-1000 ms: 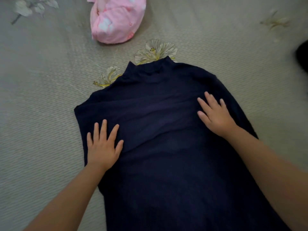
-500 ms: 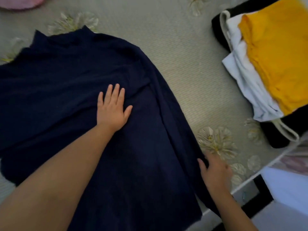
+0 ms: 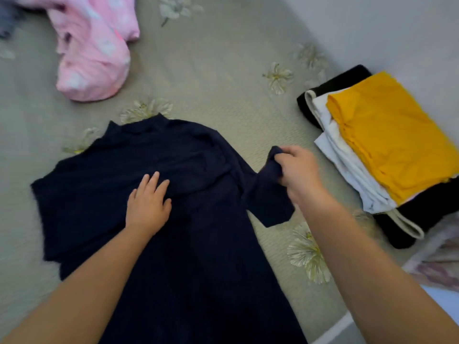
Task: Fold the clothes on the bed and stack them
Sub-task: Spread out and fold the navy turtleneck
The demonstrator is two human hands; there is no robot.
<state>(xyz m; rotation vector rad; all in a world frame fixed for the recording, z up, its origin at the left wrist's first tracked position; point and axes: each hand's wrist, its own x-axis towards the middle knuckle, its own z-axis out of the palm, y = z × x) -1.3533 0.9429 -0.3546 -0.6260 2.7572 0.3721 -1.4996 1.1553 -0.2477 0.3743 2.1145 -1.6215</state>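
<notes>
Clothes were seen in three lots on the bed (image 3: 223, 78). A navy top (image 3: 104, 194) lay spread flat from centre toward 6 o'clock, collar pointing to 12. A pink garment (image 3: 92, 53) sat crumpled at 11 o'clock, well apart from the top, not yet folded. A stack (image 3: 387, 145) of folded pieces was noted at 3 o'clock: yellow on top, white beneath, black at the bottom, near the bed edge.

Left hand (image 3: 147, 206) was laid flat on the top's chest, fingers straight and slightly spread, pressing the cloth down. Right hand (image 3: 296, 171) was clamped on the top's sleeve (image 3: 267, 203), fingers curled round bunched cloth, the sleeve lifted clear of the bed at the top's 3 o'clock side.

Progress was judged as roughly midway: at least three pieces folded and stacked, one being folded, one untouched. The navy top's fold was judged barely begun; the sleeve seemed about to be brought across the body. A dark scrap at the 10 o'clock corner could not be identified. Remaining: finish the navy top, place it on the stack, then fold the pink garment.
</notes>
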